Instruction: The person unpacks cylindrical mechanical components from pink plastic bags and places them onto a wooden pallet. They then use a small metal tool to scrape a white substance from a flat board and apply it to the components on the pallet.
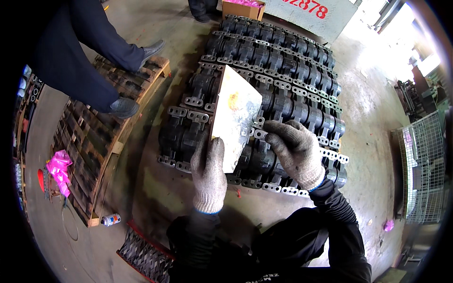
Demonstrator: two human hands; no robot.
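Observation:
A flat, pale, stained plate stands tilted over rows of black cast track rollers with drilled metal mounting ends. My left hand, in a grey knit glove, is closed on the plate's lower left edge, with its fingers partly behind it. Just beyond the plate's right edge is my right hand, gloved alike. Its thumb and fingertips are pinched together beside a drilled roller end. Whatever lies between those fingertips, if anything, cannot be made out. The plate hides some rollers behind it.
At the left, another person's legs are on a wooden pallet. A spray can and pink plastic lie near it. A cardboard box stands at the back, a wire cage at right. Red-edged metal mesh lies near me.

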